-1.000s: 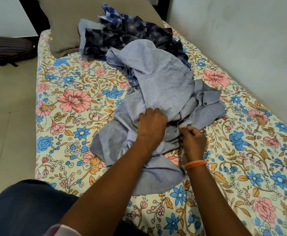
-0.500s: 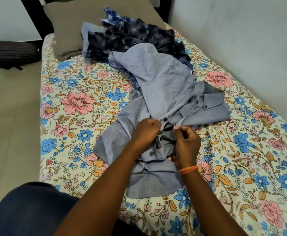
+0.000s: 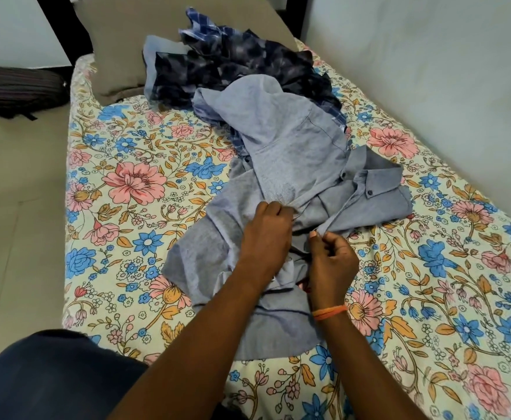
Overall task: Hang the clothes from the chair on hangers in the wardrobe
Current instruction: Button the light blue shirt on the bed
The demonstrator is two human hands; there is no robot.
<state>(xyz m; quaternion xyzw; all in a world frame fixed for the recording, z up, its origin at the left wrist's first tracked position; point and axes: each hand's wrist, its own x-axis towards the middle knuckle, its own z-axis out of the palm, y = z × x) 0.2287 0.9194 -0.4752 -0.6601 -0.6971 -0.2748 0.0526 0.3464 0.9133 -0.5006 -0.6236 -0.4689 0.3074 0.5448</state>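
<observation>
A light blue button-up shirt point(image 3: 293, 153) lies crumpled in the middle of a bed with a floral sheet point(image 3: 133, 189). My left hand point(image 3: 266, 231) grips a bunch of its fabric near the front. Just to the right, my right hand point(image 3: 333, 262), with an orange band on the wrist, pinches the shirt's buttoned front edge between thumb and fingers. Behind the shirt is a heap of other clothes: a dark patterned garment point(image 3: 233, 68) and a blue checked one point(image 3: 202, 28). No hanger or wardrobe is in view.
A brown pillow point(image 3: 133, 40) lies at the head of the bed. A white wall point(image 3: 430, 71) runs along the bed's right side. A dark striped bag point(image 3: 18, 89) sits on the tiled floor point(image 3: 15, 222) to the left. My knee in dark trousers point(image 3: 51, 377) is bottom left.
Both hands shifted along the shirt's front; the right hand moved up to pinch the buttoned edge, and the left hand took a new bunch of fabric. The shirt's front has spread a little.
</observation>
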